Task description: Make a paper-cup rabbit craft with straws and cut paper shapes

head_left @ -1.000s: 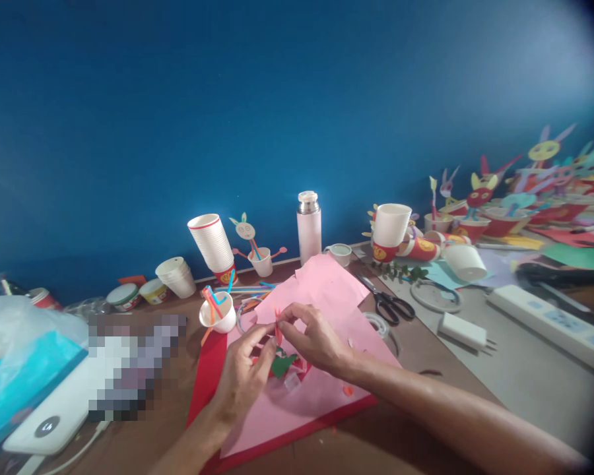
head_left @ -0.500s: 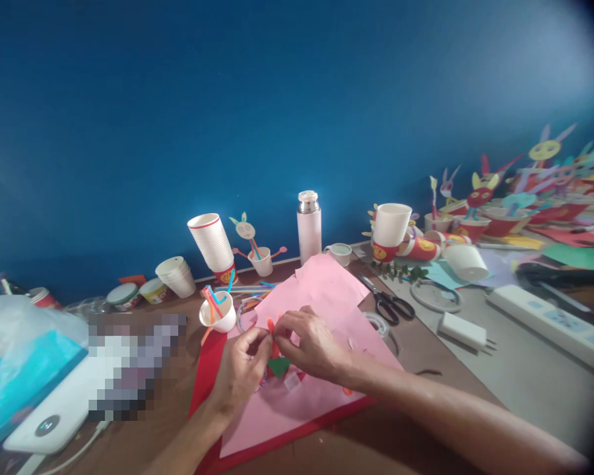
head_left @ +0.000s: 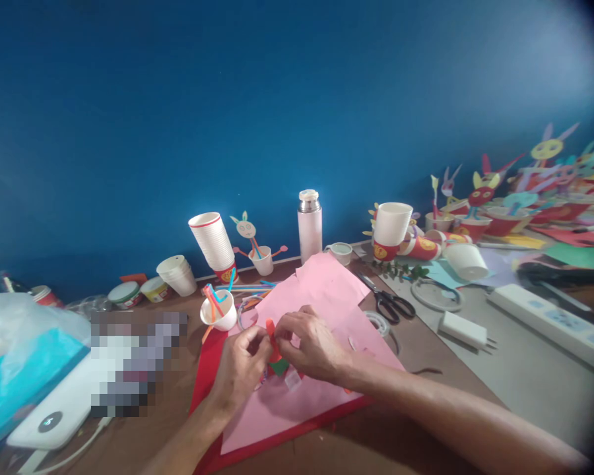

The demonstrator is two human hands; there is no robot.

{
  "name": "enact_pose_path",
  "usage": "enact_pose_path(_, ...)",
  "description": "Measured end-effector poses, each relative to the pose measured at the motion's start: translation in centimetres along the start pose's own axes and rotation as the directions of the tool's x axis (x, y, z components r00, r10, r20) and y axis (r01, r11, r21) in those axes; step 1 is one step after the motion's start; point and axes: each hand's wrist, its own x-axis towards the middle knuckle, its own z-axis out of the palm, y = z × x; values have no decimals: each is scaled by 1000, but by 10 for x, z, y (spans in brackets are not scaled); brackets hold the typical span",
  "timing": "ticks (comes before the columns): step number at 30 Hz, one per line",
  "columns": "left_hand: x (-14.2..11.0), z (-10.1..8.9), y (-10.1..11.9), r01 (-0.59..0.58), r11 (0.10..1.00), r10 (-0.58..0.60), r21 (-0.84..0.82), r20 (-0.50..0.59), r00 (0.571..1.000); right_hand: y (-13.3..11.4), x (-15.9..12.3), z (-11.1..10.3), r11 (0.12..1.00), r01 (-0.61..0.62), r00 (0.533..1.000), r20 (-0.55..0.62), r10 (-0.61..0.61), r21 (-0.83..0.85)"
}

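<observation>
Currently, left hand (head_left: 242, 364): pinching an orange piece (head_left: 270, 325)
Right hand (head_left: 313, 342): fingertips closed on that piece
Green piece (head_left: 280, 367): just below, above pink paper (head_left: 257, 422)

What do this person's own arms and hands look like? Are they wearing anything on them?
The left hand and right hand are ungloved, and no rings show. The left forearm and right forearm look bare, with no sleeve, watch or bracelet in view.
</observation>
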Motion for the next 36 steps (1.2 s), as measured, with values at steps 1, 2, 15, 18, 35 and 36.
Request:
enact_pose_path(1,1,0,-1,5,1000,-5,-17,0,1000,0,0,0,1000,0,1000,-4,0,2)
enact_pose_path(2,2,-1,-2,14,999,-14,-36,5,1000,0,0,0,1000,-2,1000,-6,2,5)
enact_pose_path(15,10,-8,-4,159,970,-165,-184,-15,986,6,3,-1,995,-72,995,-65,76,73)
enact_pose_path(18,8,-6,0,159,967,-163,-198,-4,987,6,3,0,1000,-23,997,-73,24,8)
enact_pose_path(35,5,0,-7,132,956,-106,-262,110,988,3,1,-1,955,97,992,-55,-117,-281)
enact_pose_path(36,4,0,-6,132,957,-106,-257,112,988,4,1,0,948,112,990,-51,-133,-297)
